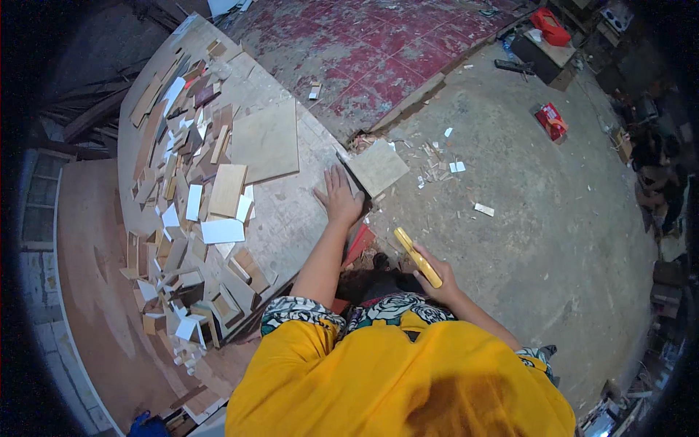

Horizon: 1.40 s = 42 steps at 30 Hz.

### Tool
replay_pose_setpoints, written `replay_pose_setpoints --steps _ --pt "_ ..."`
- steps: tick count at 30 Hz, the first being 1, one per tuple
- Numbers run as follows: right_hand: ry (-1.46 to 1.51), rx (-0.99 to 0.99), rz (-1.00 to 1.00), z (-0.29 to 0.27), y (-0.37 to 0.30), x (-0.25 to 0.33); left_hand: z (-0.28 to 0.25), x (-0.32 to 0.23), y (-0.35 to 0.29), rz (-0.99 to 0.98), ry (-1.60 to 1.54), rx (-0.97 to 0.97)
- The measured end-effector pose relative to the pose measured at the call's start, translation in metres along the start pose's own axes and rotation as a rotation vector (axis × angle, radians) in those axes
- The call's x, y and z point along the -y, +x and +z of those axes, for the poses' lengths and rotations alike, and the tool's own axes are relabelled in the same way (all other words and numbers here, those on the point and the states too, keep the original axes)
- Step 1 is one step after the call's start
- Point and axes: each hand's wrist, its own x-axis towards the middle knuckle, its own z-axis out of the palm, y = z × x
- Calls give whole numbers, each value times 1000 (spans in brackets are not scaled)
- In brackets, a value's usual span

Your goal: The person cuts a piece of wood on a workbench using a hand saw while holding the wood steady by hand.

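Note:
My left hand [341, 200] lies flat on the workbench [280, 200] close to its right edge, fingers stretched away from me. In my closed right hand [443, 275] is a yellow tool [417, 256], long and narrow with a rounded end. It is held off the bench, above the floor, and its exact kind cannot be made out. Just beyond my left fingertips, at the bench edge, is a square pale wooden board [378, 169] with a dark strip [354, 176] along its near-left side. A larger thin plywood sheet [266, 142] rests on the bench.
Wood offcuts [228, 188] and white pieces [223, 231] are heaped over the bench's left half. Chips and scraps [435, 169] litter the concrete floor [539, 240]. A red package [551, 121] lies at right, with a box [542, 57] bearing a red object [550, 28] behind it.

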Motion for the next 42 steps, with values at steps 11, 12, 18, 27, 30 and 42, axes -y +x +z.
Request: replay_pose_setpoints --steps 11,12,18,27,30,42 --pt "1 15 -33 4 -8 -4 -3 -15 -11 -6 256 116" --pt "10 12 -33 3 -9 -4 -1 -20 -14 -35 277 101" --pt "54 -3 -38 -2 -6 -5 4 -30 -19 -76 343 15" --pt "2 -33 -41 -2 -2 -5 8 -25 -15 -63 422 38" --pt "-17 -73 -97 5 2 -4 10 -24 -15 -65 401 33" --pt "2 65 56 -20 -12 7 0 -33 -15 -111 406 93"
